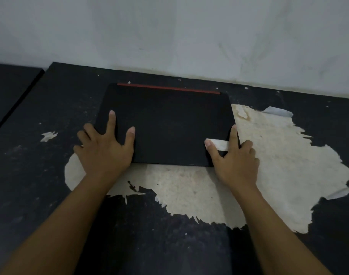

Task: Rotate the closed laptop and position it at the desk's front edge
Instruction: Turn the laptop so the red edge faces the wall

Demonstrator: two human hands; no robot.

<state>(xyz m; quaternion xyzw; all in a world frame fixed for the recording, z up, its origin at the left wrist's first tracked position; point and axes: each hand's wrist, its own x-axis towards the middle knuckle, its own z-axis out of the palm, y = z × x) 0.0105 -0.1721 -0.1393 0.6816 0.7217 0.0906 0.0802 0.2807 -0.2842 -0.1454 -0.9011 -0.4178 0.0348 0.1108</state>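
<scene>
A closed black laptop (169, 124) lies flat on the dark desk (40, 195), its red hinge strip along the far side, toward the wall. My left hand (104, 149) rests on the laptop's near left corner, thumb and index finger spread on the lid, the other fingers over the left edge. My right hand (233, 157) holds the near right corner, thumb on the lid beside a white sticker (221, 144), fingers wrapped over the right edge.
The desk's black coating has peeled away in a large pale patch (268, 175) under and to the right of the laptop. A white wall (169, 32) runs close behind the laptop. A second dark surface (8, 90) adjoins at the far left.
</scene>
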